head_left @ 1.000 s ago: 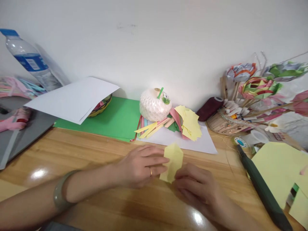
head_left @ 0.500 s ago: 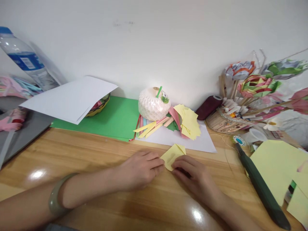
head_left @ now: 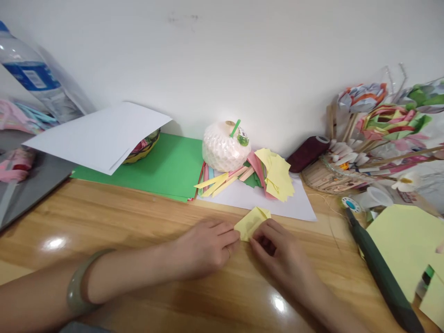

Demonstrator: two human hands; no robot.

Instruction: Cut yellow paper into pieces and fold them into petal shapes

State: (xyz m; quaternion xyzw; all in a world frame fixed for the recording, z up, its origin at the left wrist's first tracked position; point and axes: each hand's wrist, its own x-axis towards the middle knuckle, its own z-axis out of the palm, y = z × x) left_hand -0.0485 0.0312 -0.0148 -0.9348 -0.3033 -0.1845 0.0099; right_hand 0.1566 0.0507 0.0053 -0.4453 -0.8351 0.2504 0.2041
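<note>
A small yellow paper (head_left: 250, 222) with a folded top corner rests on the wooden table (head_left: 138, 217). My left hand (head_left: 208, 245) is closed, its fingertips pinching the paper's left corner. On the right side of the paper, my right hand (head_left: 277, 245) is closed with thumb and fingers curled together at its lower right edge. Behind the paper lie yellow paper pieces (head_left: 277, 175) and thin coloured strips (head_left: 218, 182) on a white sheet (head_left: 301, 203).
A wrapped white coconut (head_left: 225, 147) stands at the back by green paper (head_left: 169, 171). A dark green tool (head_left: 381, 273) and large yellow sheets (head_left: 405, 240) lie right, near paper flowers (head_left: 391, 121). A bottle (head_left: 38, 78) leans at left.
The view has shifted slightly. My right hand's thumb and fingers have shifted a little on the yellow paper's right edge, while my left hand keeps its place at the left corner.
</note>
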